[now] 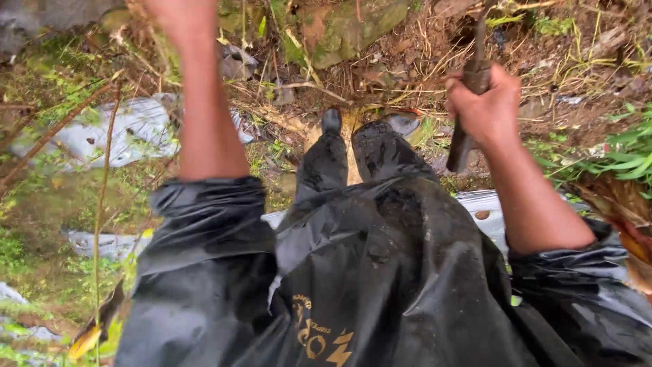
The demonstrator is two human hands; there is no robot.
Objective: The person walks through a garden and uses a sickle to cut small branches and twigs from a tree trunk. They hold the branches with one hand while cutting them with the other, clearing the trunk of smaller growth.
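The right hand (485, 109) is wrapped tight around the dark handle of a long tool (468, 115). The fist grips near the middle, so one end pokes out below the hand and the other end runs up past it and out of the top of the picture. Holding it this way looks like it keeps the tool steady and straight up and down. What the far end looks like cannot be seen.

The left arm (204, 115) reaches up high, and the left hand goes past the top edge, so I cannot tell if it is open or closed, or what it touches.

Both arms come out of shiny black rain sleeves (210, 211), pushed back from the wrists. The black rain clothes look wet and have bits of mud on them.

Below and between the hands are two black boots (353, 153) standing on wet ground (407, 54) with dry grass, sticks and dead leaves. A mossy rock (346, 27) lies past the boots. Grey plastic sheets (129, 132) lie on the ground beside the left arm. Green plants (625, 153) grow just beside the right hand.
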